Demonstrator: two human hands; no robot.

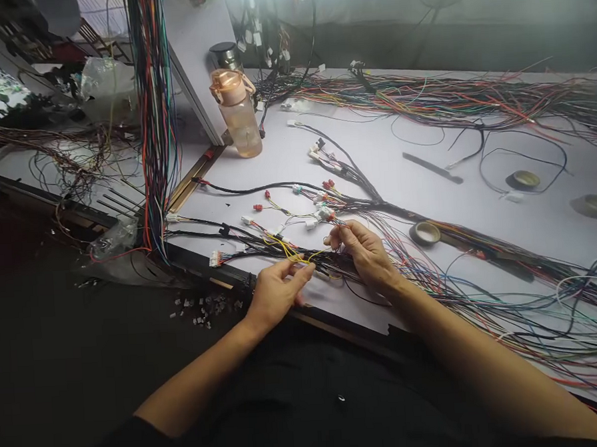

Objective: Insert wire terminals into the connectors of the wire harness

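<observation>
A peach-lidded bottle (242,123) by a white partition (196,49)
From here, a dark-capped flask (224,54) shows just behind it; off left, a clear plastic bag (103,80) bulges, a brown chair (90,33) beyond.

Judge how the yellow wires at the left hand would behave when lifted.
Probably floppy: the yellow wires look thin and bend in curves. Likely light, being so slim. They may snag, lying among black cable branches.
</observation>
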